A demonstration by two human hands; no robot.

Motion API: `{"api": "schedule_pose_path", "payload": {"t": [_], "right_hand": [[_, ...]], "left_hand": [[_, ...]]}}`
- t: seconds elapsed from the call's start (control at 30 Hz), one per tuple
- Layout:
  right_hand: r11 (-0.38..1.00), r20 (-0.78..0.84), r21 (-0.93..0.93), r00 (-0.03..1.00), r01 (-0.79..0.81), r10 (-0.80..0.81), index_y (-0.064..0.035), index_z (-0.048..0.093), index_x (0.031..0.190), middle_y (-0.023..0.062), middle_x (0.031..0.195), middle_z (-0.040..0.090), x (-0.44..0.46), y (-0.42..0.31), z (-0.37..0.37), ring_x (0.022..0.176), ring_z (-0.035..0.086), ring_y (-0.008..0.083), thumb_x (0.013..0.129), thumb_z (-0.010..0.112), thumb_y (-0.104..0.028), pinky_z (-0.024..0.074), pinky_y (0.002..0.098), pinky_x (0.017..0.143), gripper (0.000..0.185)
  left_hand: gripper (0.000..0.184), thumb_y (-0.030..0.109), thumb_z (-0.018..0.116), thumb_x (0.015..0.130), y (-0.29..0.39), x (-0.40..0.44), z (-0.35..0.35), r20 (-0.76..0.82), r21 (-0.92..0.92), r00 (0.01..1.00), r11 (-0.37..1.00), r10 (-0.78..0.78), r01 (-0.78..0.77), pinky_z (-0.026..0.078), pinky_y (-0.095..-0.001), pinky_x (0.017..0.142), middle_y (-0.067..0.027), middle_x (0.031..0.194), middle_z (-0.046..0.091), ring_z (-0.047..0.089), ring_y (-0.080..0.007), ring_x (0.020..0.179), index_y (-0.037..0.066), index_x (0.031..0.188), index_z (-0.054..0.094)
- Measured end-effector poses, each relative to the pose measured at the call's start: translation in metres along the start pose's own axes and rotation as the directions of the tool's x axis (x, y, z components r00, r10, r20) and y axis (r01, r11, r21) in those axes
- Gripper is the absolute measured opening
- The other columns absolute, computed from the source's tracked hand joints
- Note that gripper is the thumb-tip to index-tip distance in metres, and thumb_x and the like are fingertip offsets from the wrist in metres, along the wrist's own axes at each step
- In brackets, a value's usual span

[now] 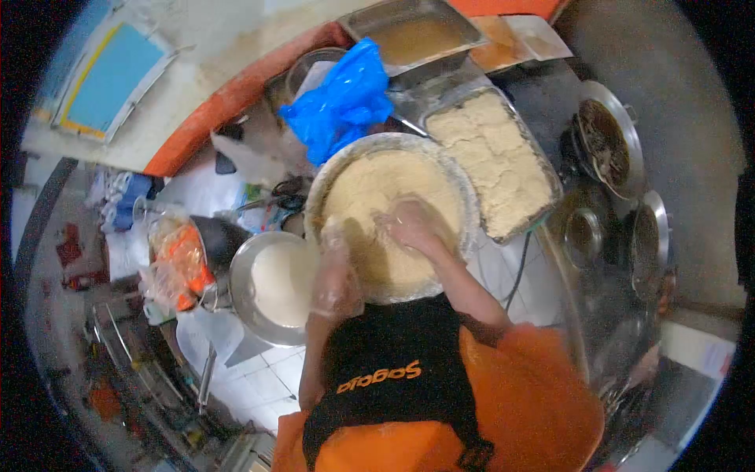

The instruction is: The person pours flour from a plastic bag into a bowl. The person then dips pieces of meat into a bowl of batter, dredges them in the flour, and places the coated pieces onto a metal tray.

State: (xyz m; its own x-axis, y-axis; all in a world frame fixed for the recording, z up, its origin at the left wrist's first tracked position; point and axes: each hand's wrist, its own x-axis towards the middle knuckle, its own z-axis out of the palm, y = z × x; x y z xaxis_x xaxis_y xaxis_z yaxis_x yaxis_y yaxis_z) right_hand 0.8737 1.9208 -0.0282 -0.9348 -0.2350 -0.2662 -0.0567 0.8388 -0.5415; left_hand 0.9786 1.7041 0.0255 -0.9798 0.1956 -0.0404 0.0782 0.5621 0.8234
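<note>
A large round basin with a flour-dusted rim is in front of me, filled with a pale yellow, flour-like mixture. My right hand reaches into the middle of it, fingers stretched out and partly sunk in the mixture. At the basin's left side is my left hand, whitish and blurred; its fingers cannot be made out clearly. Right of the basin lies a rectangular tray of lumpy pale yellow coated pieces. To the left, a metal bowl contains something smooth and off-white.
A blue plastic bag sits beyond the basin, near a metal tray. Pans stand at the far right, one with dark contents. Orange items in clear plastic are at the left. A dark cable hangs below the tray.
</note>
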Motion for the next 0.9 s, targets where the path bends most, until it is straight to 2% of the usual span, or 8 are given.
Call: {"api": "schedule_pose_path", "payload": {"t": [0.37, 0.43, 0.5, 0.67, 0.7, 0.77, 0.83, 0.9], "right_hand": [[0.752, -0.234, 0.645, 0.972, 0.14, 0.02, -0.0011, 0.042, 0.147, 0.0114, 0.143, 0.052, -0.025, 0.032, -0.05, 0.126, 0.055, 0.0266, 0.095, 0.067, -0.027, 0.0479, 0.0393, 0.104, 0.063], [-0.046, 0.085, 0.996, 0.91, -0.072, 0.405, -0.0027, 0.046, 0.144, 0.0096, 0.146, 0.05, -0.049, 0.004, -0.122, 0.122, 0.057, 0.0258, 0.096, 0.065, -0.03, 0.045, 0.0372, 0.107, 0.058], [0.955, -0.292, -0.297, 0.95, 0.023, -0.114, -0.0209, 0.039, 0.151, 0.0125, 0.148, 0.047, -0.025, 0.142, -0.075, 0.138, 0.042, 0.0361, 0.09, 0.068, -0.028, 0.024, 0.0494, 0.119, 0.069], [0.602, -0.568, 0.65, 0.822, 0.463, -0.018, -0.013, 0.055, 0.14, 0.0076, 0.144, 0.053, -0.037, 0.246, -0.12, 0.135, 0.045, 0.0332, 0.095, 0.057, -0.023, 0.0284, 0.044, 0.118, 0.046], [0.993, -0.438, -0.077, 0.892, 0.091, -0.116, -0.0112, 0.06, 0.133, 0.0087, 0.144, 0.053, -0.028, 0.286, -0.125, 0.136, 0.044, 0.0316, 0.096, 0.057, -0.025, 0.0297, 0.0416, 0.117, 0.04], [0.549, -0.289, -0.808, 0.956, -0.213, -0.055, -0.0093, 0.065, 0.126, 0.0098, 0.143, 0.053, -0.015, 0.302, -0.141, 0.136, 0.044, 0.03, 0.096, 0.056, -0.026, 0.0309, 0.0393, 0.116, 0.035], [0.748, -0.271, 0.48, 0.733, -0.458, 0.623, -0.0054, 0.068, 0.12, 0.0124, 0.134, 0.061, -0.007, 0.287, -0.162, 0.126, 0.053, 0.0311, 0.096, 0.058, -0.025, 0.0402, 0.0407, 0.107, 0.032], [0.717, -0.347, 0.63, 0.718, -0.298, 0.604, -0.009, 0.07, 0.109, 0.0114, 0.117, 0.067, -0.006, 0.282, -0.169, 0.099, 0.059, 0.0296, 0.094, 0.061, -0.027, 0.0454, 0.0403, 0.085, 0.025]], "left_hand": [[0.068, 0.001, 0.058, 0.085, 0.056, -0.028, -0.074, -0.022, 0.344, 0.993, 0.932, -0.117, 0.117, 0.048, -0.0491, 0.092, -0.0279, 0.125, 0.06, 0.06, -0.0476, 0.109, 0.004, 0.15, 0.035], [0.074, 0.001, 0.057, 0.086, 0.06, -0.033, -0.074, -0.104, 0.336, 0.978, 0.919, -0.179, 0.204, 0.048, -0.0493, 0.092, -0.0287, 0.13, 0.058, 0.06, -0.0484, 0.109, 0.007, 0.155, 0.029], [0.069, -0.001, 0.051, 0.086, 0.058, -0.038, -0.077, -0.125, 0.331, 0.985, 0.931, -0.121, 0.156, 0.038, -0.0458, 0.111, -0.0285, 0.15, 0.041, 0.043, -0.0445, 0.135, -0.001, 0.152, 0.03], [0.067, 0.016, 0.054, 0.094, 0.057, -0.053, -0.082, -0.151, 0.315, 0.984, 0.939, -0.094, 0.138, 0.041, -0.0471, 0.106, -0.0261, 0.148, 0.044, 0.05, -0.0464, 0.129, 0.003, 0.154, 0.029], [0.065, 0.021, 0.053, 0.096, 0.054, -0.056, -0.083, -0.169, 0.362, 0.985, 0.928, -0.03, 0.091, 0.039, -0.0468, 0.11, -0.0249, 0.152, 0.041, 0.047, -0.0457, 0.133, 0.003, 0.154, 0.029], [0.065, 0.025, 0.051, 0.098, 0.044, -0.062, -0.089, -0.174, 0.361, 0.984, 0.928, -0.034, 0.096, 0.037, -0.0471, 0.111, -0.0244, 0.153, 0.039, 0.045, -0.0461, 0.135, 0.003, 0.154, 0.029], [0.064, 0.028, 0.05, 0.099, 0.043, -0.063, -0.095, -0.183, 0.365, 0.982, 0.925, -0.035, 0.101, 0.036, -0.0474, 0.112, -0.0238, 0.154, 0.038, 0.042, -0.0464, 0.137, 0.003, 0.154, 0.029], [0.069, 0.008, 0.05, 0.091, 0.051, -0.065, -0.107, -0.149, 0.327, 0.976, 0.924, -0.159, 0.2, 0.026, -0.0435, 0.119, -0.0267, 0.157, 0.03, 0.033, -0.0435, 0.144, -0.001, 0.155, 0.025]]}}
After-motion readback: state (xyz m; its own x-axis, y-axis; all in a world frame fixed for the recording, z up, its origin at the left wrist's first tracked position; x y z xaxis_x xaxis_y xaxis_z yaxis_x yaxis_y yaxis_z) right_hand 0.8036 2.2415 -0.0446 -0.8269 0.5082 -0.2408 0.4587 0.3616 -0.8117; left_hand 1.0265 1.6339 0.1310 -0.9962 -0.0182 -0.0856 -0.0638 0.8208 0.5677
